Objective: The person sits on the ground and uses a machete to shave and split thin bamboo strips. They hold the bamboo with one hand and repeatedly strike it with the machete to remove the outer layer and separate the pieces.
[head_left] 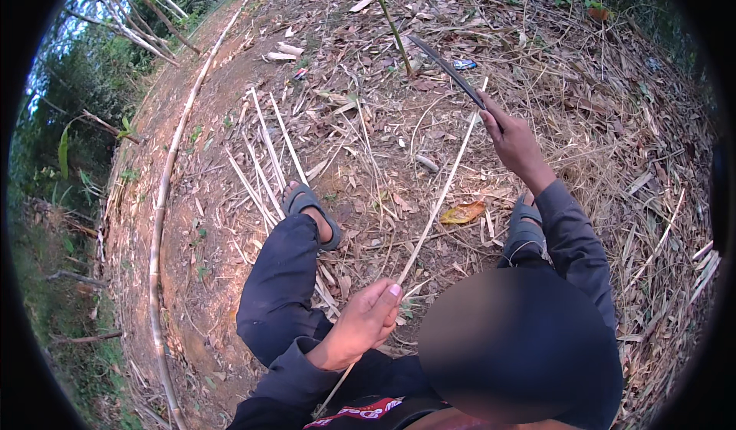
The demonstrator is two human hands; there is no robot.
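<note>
My left hand (366,321) is closed around a long, thin, pale strip of split bamboo (437,209), low in front of my body. From the fist the strip slants up and to the right, and its lower end runs back past my wrist. In my right hand (509,137), farther out on the right, is a long dark-bladed knife (446,67), its blade pointing up and to the left. The strip's far end passes close to this hand and the knife; I cannot tell whether they touch. The knife's handle is mostly hidden in my fingers.
Several pale split strips (264,177) lie beside my left sandal (313,214). A long bamboo pole (170,161) stretches along the ground at the left. A thin green stem (389,23) rises ahead. Dry leaves, shavings and a yellow leaf (462,213) cover the ground near my right sandal (524,227).
</note>
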